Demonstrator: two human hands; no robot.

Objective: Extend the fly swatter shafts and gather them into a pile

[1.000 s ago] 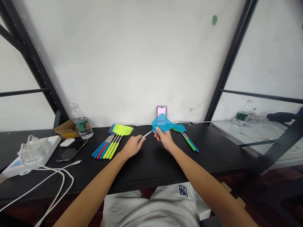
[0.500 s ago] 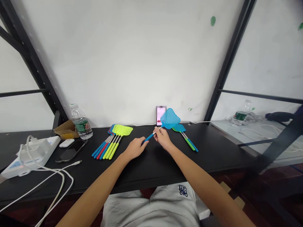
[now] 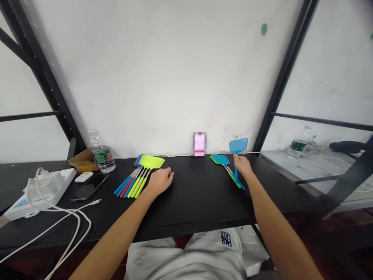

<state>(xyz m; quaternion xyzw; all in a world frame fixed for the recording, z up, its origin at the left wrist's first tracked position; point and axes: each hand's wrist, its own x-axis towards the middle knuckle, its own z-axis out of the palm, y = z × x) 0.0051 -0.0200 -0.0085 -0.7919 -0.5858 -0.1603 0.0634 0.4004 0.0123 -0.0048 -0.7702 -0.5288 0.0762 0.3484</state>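
My right hand (image 3: 243, 165) grips a blue fly swatter (image 3: 238, 146) by the neck, mesh head up and handle hanging down. It is over two fly swatters lying on the black table, a blue one (image 3: 220, 160) and a green one (image 3: 234, 181) mostly under it. My left hand (image 3: 161, 180) is loosely closed over the table, with nothing seen in it. Just left of it lies a fanned row of several fly swatters (image 3: 131, 186) with blue, red and yellow-green handles. Yellow-green heads (image 3: 153, 161) cover most of the others.
A lit phone (image 3: 199, 144) leans on the wall at the back. On the left are a water bottle (image 3: 102, 153), a small carton (image 3: 83, 161), a white case (image 3: 84, 177), a dark phone (image 3: 90, 187), and a power strip (image 3: 43, 192) with white cables (image 3: 77, 217).
My left hand has let go of the blue fly swatter's handle and moved left. My right hand has carried the swatter right, over the right-hand pair, turning it more upright.
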